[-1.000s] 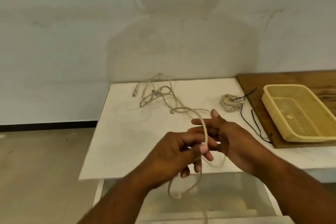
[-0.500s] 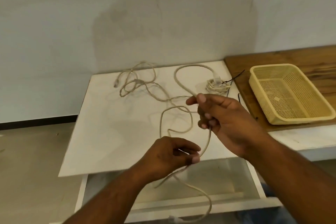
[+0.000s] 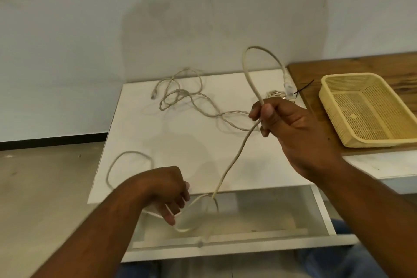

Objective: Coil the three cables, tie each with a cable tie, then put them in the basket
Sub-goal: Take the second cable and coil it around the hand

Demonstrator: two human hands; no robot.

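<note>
Got the pale cable (image 3: 237,156) gripped in the right hand (image 3: 291,124), fist closed round it, up above the table's (image 3: 158,137) right half. Above the fist, arching up in a tall loop and dropping back down to a clear plug (image 3: 288,84) over the table's back right corner. Below the fist, slanting down to the table's front edge and into the left hand (image 3: 167,189), fingers curled round it just off that edge. Past the left hand, swinging round in a loop over the table's front left corner. Hanging slack below the front edge too, over an open white drawer (image 3: 259,249).

Further back on the table, spotted a second cable (image 3: 234,112), loose, tangled and twisted on itself, one end up near the back edge. Behind the right hand, at the table's right edge, can just make out a small coiled bundle (image 3: 274,93), mostly hidden.

Just off the table's right side: a black cable tie (image 3: 304,86) on a wooden board (image 3: 338,65), with the yellow basket (image 3: 365,110) sitting on that board as well.
</note>
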